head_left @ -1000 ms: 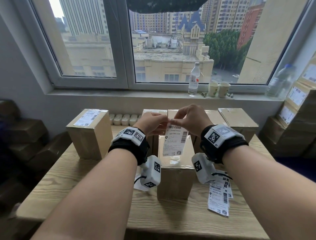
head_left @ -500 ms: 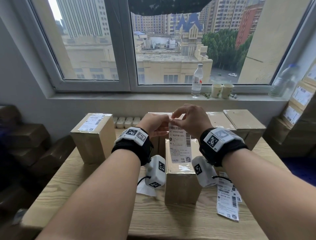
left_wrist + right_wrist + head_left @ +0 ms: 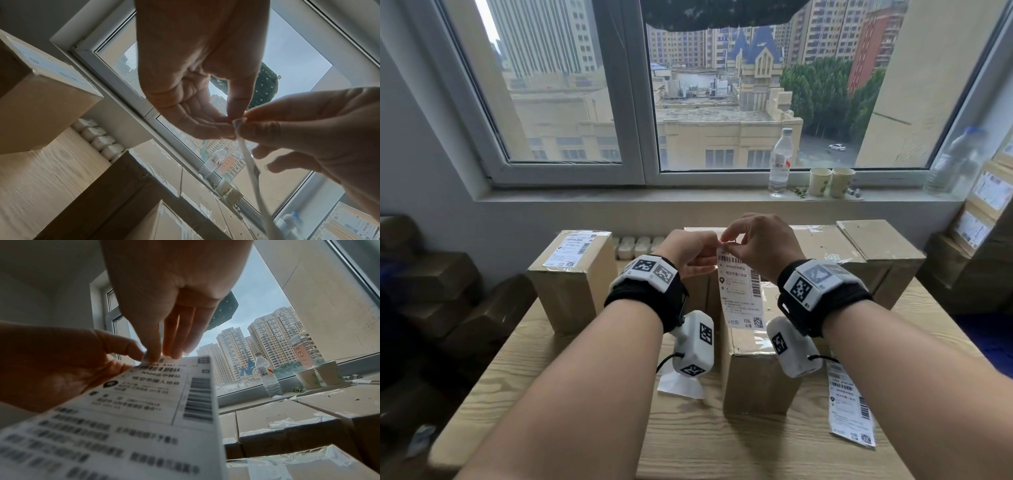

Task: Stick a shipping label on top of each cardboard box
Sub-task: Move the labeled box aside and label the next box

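Observation:
A white shipping label (image 3: 740, 291) hangs upright in the air above a taped cardboard box (image 3: 755, 370) at the table's middle. My left hand (image 3: 693, 251) and my right hand (image 3: 755, 245) both pinch the label's top edge, fingertips close together. In the left wrist view the label (image 3: 249, 164) shows edge-on, pinched between both hands' fingers (image 3: 216, 128). In the right wrist view its printed face (image 3: 144, 410) fills the lower left. Another box (image 3: 573, 277) at the left carries a label (image 3: 577, 248) on its top.
More plain boxes (image 3: 859, 246) stand in a row behind, toward the windowsill. Spare labels (image 3: 851, 407) lie on the wooden table (image 3: 551, 370) at the right; a white paper scrap (image 3: 681, 383) lies left of the middle box. A bottle (image 3: 780, 161) and two cups (image 3: 832, 181) sit on the sill.
The label has stayed pinched between both hands above the middle box, and the hands have risen slightly. The head view has shifted a little, so the scene sits lower and further right.

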The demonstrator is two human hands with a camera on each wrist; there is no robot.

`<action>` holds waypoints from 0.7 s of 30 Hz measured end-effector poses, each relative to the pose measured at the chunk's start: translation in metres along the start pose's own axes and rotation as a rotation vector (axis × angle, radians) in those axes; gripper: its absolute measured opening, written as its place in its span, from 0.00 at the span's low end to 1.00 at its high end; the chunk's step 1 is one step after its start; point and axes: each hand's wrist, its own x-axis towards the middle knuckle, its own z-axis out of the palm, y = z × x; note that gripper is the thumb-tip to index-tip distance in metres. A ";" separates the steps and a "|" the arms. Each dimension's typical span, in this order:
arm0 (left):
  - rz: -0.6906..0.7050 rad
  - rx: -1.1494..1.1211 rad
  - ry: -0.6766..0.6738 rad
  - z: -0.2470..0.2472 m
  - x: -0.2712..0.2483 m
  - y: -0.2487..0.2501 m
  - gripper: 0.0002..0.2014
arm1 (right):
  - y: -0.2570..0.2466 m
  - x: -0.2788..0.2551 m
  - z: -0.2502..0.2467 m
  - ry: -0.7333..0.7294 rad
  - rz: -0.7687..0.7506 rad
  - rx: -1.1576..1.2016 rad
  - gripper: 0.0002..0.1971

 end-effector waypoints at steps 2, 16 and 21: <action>-0.006 -0.007 -0.003 -0.002 0.001 0.000 0.05 | -0.001 0.001 0.001 0.003 0.006 0.000 0.06; -0.026 -0.084 0.007 -0.008 0.010 -0.003 0.06 | -0.013 0.003 0.006 -0.041 0.048 -0.006 0.01; 0.024 -0.073 -0.090 -0.014 0.013 -0.007 0.10 | -0.012 0.006 0.006 -0.078 0.098 0.054 0.05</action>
